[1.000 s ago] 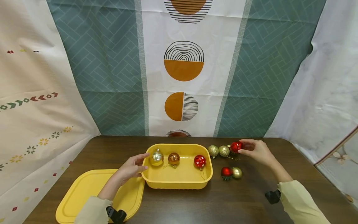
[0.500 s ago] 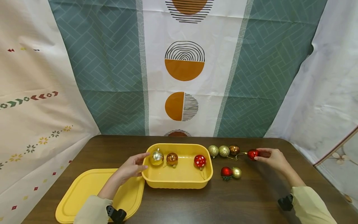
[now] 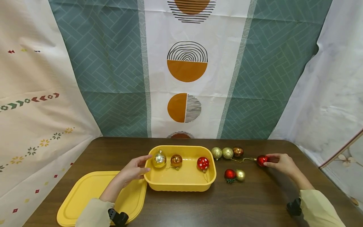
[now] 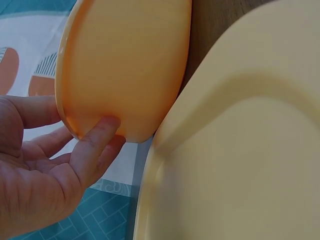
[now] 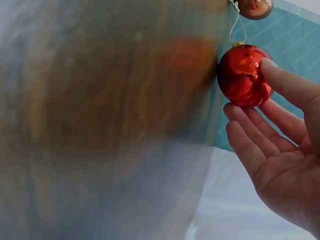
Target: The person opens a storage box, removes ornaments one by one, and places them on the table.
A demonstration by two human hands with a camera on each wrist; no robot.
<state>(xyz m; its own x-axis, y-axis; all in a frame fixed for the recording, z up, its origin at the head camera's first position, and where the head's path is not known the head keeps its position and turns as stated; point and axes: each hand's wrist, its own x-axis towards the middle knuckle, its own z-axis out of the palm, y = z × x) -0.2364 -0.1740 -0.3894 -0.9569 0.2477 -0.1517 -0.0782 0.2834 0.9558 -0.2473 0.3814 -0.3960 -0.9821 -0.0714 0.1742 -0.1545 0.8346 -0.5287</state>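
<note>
At the left end of the yellow box, my left hand holds the rim, with some fingers against the outer wall. Inside the box lie a silvery-gold bauble, an amber bauble and a red bauble with white dots. On the right side of the table my right hand pinches a shiny red bauble between thumb and fingers. Its gold string trails left toward a copper bauble. That one ends a row with two glittery gold baubles.
A yellow lid lies on the dark table, partly under my left forearm. Right of the box sit a red bauble with green trim and a pale gold bauble. A patterned curtain hangs behind.
My right hand has moved right and down to the table with the red bauble, uncovering the copper bauble. The amber bauble rocked slightly in the box. My left hand has stayed put.
</note>
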